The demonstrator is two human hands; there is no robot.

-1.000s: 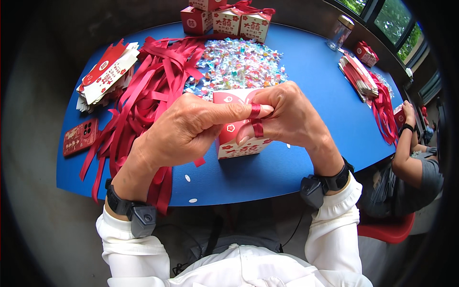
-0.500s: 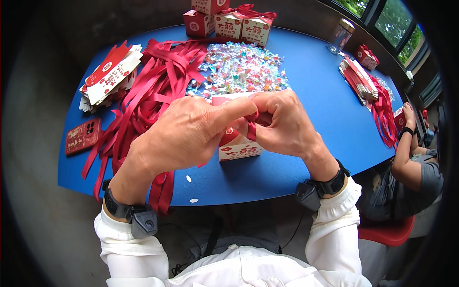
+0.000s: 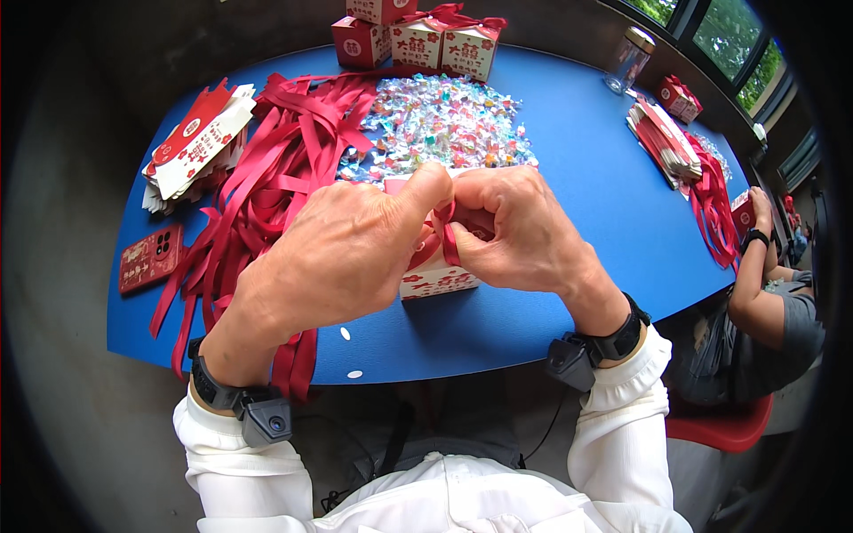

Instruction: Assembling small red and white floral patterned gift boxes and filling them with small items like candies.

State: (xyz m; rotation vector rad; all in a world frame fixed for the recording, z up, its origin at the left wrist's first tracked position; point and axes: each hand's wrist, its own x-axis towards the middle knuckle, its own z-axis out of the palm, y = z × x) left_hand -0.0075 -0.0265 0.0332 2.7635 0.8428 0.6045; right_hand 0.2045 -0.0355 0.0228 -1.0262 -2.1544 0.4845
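A small white and red gift box (image 3: 438, 282) stands upright on the blue table in front of me, its top mostly covered by my hands. Over it, a dark red ribbon (image 3: 450, 245) is pinched between the thumb and fingers of my right hand (image 3: 520, 233). My left hand (image 3: 342, 244) is closed at the same ribbon, just left of the right fingertips. The ribbon makes a loop between the two hands. How it runs under the left fingers is hidden.
A heap of red ribbons (image 3: 289, 151) lies left of clear-wrapped candies (image 3: 444, 124). Flat box blanks (image 3: 200, 142) and a red phone (image 3: 151, 258) sit farther left. Finished boxes (image 3: 469, 51) stand at the back. A glass bottle (image 3: 629, 60) and a co-worker's arm (image 3: 751, 275) are on the right.
My left fingers and thumb have shifted slightly left and up at the ribbon. The right hand has moved a little left, and the ribbon loop between them shows more.
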